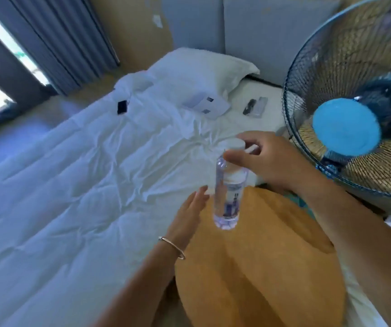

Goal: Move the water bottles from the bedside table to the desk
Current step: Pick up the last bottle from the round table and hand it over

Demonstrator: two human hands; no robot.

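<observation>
Pinching bottle (pixel 228 192) by cap in right hand (pixel 267 159), lifted clear above round bench (pixel 272 267) for carrying; left hand (pixel 189 213) released, flat beside base, steadying.

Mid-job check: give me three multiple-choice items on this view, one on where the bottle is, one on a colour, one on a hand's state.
1. Where is the water bottle?
A. Lying on the bed
B. Upright over the round orange table, held at its top
C. On the floor

2. What colour is the hub of the fan?
A. Red
B. Light blue
C. Black

3. How is the left hand?
A. Fingers straight, beside the bottle
B. Wrapped round the bottle's cap
C. Out of view

Key:
1 B, the right hand grips its top above the table.
2 B, the centre disc is light blue.
3 A, its fingers lie flat next to the bottle; contact cannot be told.
</observation>
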